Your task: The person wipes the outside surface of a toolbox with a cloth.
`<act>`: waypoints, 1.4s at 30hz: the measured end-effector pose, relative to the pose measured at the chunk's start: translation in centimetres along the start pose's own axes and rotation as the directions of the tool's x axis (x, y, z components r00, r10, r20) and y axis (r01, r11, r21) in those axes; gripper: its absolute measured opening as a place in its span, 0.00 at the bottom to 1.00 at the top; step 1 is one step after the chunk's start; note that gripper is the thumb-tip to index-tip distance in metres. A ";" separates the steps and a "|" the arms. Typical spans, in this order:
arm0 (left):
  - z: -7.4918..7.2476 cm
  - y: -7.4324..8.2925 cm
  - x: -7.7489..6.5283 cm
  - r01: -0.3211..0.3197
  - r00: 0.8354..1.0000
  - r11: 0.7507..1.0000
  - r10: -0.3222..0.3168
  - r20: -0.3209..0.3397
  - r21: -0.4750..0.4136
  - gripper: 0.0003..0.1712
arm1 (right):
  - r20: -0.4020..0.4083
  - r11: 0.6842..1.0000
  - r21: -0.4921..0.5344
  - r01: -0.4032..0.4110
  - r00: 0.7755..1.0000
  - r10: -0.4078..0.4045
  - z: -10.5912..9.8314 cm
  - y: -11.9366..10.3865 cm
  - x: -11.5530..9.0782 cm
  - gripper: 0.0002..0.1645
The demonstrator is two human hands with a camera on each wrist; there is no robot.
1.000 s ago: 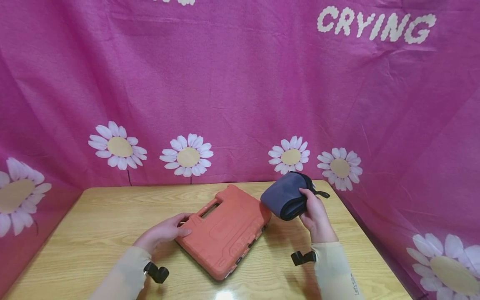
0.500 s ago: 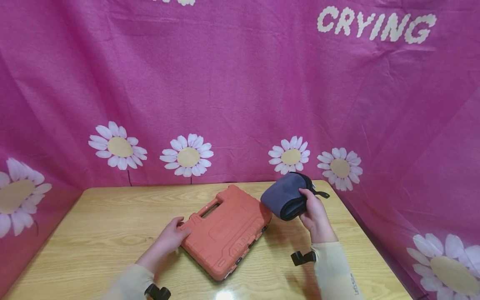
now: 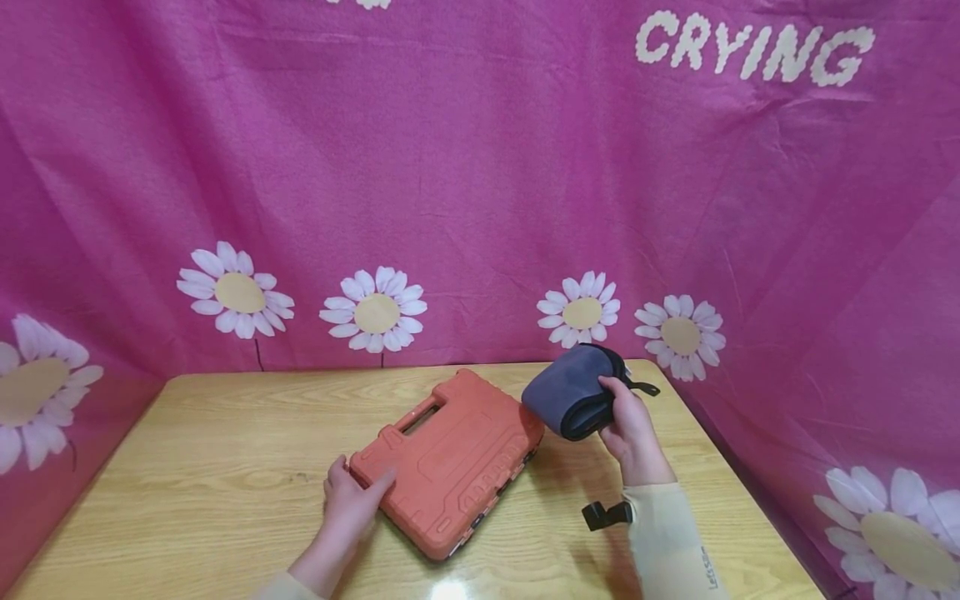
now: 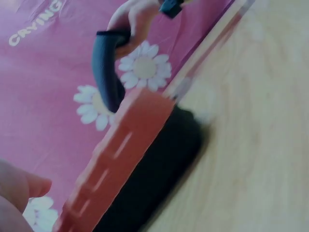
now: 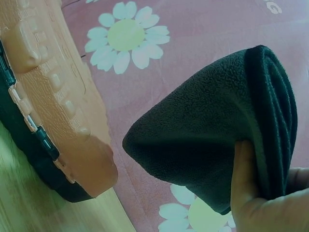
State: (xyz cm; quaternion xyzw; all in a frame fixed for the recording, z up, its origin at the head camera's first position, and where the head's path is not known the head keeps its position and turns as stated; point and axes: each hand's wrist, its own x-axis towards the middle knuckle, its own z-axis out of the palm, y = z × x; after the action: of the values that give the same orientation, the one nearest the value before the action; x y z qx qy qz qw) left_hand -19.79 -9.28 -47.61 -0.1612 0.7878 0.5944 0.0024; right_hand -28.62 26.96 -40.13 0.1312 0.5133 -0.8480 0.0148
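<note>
An orange hard plastic case (image 3: 457, 458) with a black lower half lies slanted on the table, its carry handle (image 3: 420, 417) toward the back left. At its near left corner is my left hand (image 3: 348, 504), thumb stretched out by the top and fingers along the left edge. In the left wrist view the thumb (image 4: 38, 186) points straight. My right hand (image 3: 633, 425) grips a folded dark grey-blue cloth (image 3: 566, 387) with black edging and a loop. The cloth is held up over the case's far right corner. The right wrist view shows its fleecy surface and stacked folds.
The wooden table (image 3: 225, 433) carries the case and meets a pink curtain (image 3: 480, 167) printed with daisies at the back and sides. Latches (image 5: 46, 142) line the case's right front side. A small black wrist camera (image 3: 606, 515) sits on my right wrist.
My left hand has slid along the case's left edge toward me, and its forearm has swung nearer the middle. The right hand and the cloth have stayed in place.
</note>
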 end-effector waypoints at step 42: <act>-2.1 -1.0 6.0 -0.147 0.949 0.985 0.167 0.268 -0.093 0.51 | -0.017 1.000 0.006 0.009 1.000 -0.009 -0.2 0.0 0.2 0.39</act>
State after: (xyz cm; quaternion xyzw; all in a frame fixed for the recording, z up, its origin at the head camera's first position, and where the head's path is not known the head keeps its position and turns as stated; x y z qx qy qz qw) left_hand -24.83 -12.97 -49.07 -0.0142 0.7683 0.6373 0.0585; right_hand -28.75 27.16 -40.30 0.1360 0.5115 -0.8484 0.0065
